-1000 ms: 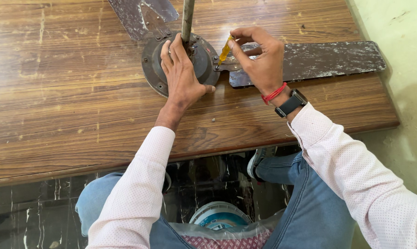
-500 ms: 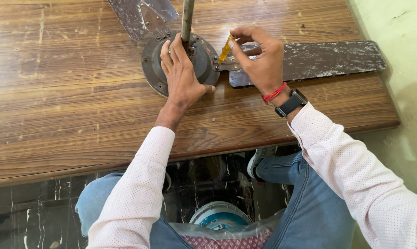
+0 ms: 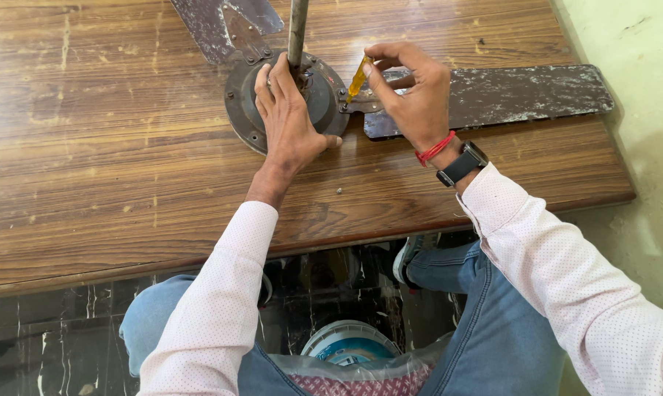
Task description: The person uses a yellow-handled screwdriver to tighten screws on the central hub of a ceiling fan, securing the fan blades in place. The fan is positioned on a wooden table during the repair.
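The left hand (image 3: 291,117) lies open, palm down, on the round fan motor housing (image 3: 243,103), which sits on the wooden table (image 3: 89,161). The right hand (image 3: 412,95) pinches a yellow-handled screwdriver (image 3: 358,77), tip down where the weathered blade (image 3: 522,92) joins the housing. A metal rod (image 3: 297,29) rises from the centre.

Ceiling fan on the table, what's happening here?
A person has an old ceiling fan motor lying on a wooden table. The left hand rests flat on the motor housing beside its rod. The right hand pinches a yellow-handled screwdriver, tip down at the bracket where a worn blade joins the motor. A second blade points toward the top edge. A small screw lies loose on the table near the left wrist.
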